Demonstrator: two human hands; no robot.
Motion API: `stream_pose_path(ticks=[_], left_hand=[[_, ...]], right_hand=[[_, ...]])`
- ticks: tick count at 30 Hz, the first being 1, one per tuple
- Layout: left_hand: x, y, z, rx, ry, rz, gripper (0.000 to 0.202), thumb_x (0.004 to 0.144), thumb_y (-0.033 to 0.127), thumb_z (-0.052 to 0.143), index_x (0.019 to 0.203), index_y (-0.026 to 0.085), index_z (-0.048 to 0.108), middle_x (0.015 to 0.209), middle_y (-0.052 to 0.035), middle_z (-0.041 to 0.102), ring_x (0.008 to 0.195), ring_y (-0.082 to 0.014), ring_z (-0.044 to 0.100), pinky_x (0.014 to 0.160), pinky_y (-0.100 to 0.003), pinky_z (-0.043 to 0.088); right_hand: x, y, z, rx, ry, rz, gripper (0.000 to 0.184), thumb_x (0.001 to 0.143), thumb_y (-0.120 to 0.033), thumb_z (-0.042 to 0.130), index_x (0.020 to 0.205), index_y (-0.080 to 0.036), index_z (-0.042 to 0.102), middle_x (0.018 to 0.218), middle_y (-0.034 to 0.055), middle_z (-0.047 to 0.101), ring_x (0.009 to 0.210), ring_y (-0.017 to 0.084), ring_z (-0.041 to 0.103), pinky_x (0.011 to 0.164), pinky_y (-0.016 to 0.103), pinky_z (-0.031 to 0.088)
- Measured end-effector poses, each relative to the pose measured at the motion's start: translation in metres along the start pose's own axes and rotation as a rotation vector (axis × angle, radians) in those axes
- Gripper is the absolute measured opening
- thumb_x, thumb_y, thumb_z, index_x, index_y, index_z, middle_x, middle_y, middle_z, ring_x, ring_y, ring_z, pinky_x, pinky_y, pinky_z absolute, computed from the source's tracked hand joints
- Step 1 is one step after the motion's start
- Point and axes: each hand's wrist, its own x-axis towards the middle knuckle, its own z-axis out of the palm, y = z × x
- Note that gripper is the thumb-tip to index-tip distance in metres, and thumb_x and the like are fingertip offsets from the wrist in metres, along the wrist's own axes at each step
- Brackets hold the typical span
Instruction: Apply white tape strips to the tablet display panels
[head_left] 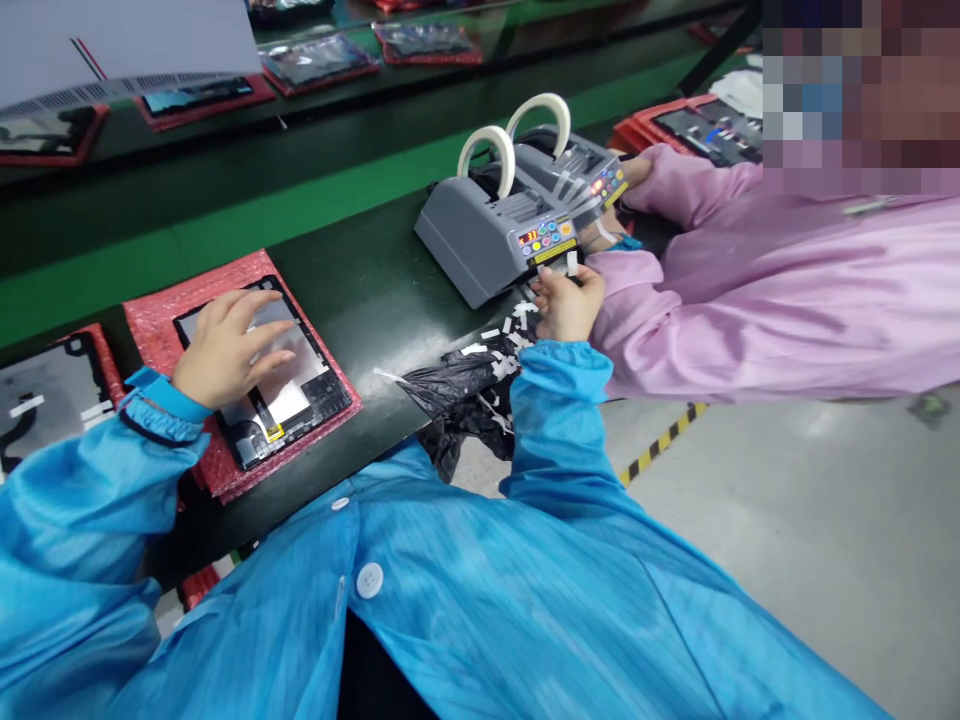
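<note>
My left hand (225, 345) lies with fingers spread on an opened tablet back (300, 395) that rests on a red bubble-wrap sheet (161, 320). My right hand (566, 300) reaches to the front of the nearer grey tape dispenser (480, 235) and pinches a small white piece of tape (572, 263) at its outlet. Both my sleeves are blue.
A second tape dispenser (570, 165) stands behind the first, with a co-worker's hand in a pink sleeve (690, 185) at it. A black bag with tape scraps (469, 375) hangs at the table edge. Another tablet (45, 400) lies at the left. More tablets on red sheets sit across the green belt (300, 210).
</note>
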Motion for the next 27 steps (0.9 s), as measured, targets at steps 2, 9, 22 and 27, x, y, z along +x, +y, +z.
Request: stream_pose_path(ticks=[2, 9, 22, 27], left_hand=[[0.003, -0.001, 0.002, -0.044, 0.013, 0.007, 0.040, 0.094, 0.056, 0.043, 0.114, 0.032, 0.067, 0.139, -0.0086, 0.056, 0.128, -0.0333, 0.047, 0.107, -0.056, 0.037], [0.023, 0.027, 0.001, -0.389, 0.053, -0.019, 0.044, 0.092, 0.058, 0.048, 0.113, 0.024, 0.067, 0.118, -0.0097, 0.066, 0.106, -0.0251, 0.060, 0.096, -0.042, 0.048], [0.008, 0.023, 0.012, -0.610, 0.094, -0.348, 0.031, 0.091, 0.045, 0.056, 0.080, 0.016, 0.064, 0.078, -0.0026, 0.066, 0.073, -0.0144, 0.058, 0.070, -0.028, 0.047], [0.005, 0.020, 0.009, -0.653, 0.073, -0.443, 0.022, 0.088, 0.035, 0.059, 0.079, 0.015, 0.063, 0.075, -0.0005, 0.064, 0.072, -0.0131, 0.057, 0.073, -0.027, 0.046]], right_hand=[[-0.001, -0.002, 0.000, -0.002, -0.009, -0.013, 0.037, 0.072, -0.031, 0.069, 0.085, -0.025, 0.034, 0.073, -0.0069, 0.053, 0.058, 0.008, 0.055, 0.046, 0.018, 0.034], [-0.076, -0.040, 0.014, -0.051, -0.222, -0.243, 0.044, 0.071, -0.030, 0.072, 0.092, -0.027, 0.034, 0.075, -0.0064, 0.055, 0.072, 0.011, 0.060, 0.067, 0.027, 0.051], [-0.177, -0.057, 0.116, 0.054, -1.155, -0.056, 0.057, 0.064, -0.043, 0.084, 0.098, -0.027, 0.041, 0.089, -0.0025, 0.062, 0.076, 0.013, 0.065, 0.074, 0.031, 0.057], [-0.173, -0.044, 0.127, 0.047, -1.216, -0.089, 0.059, 0.066, -0.048, 0.083, 0.103, -0.026, 0.042, 0.091, -0.0025, 0.061, 0.076, 0.011, 0.065, 0.074, 0.029, 0.057]])
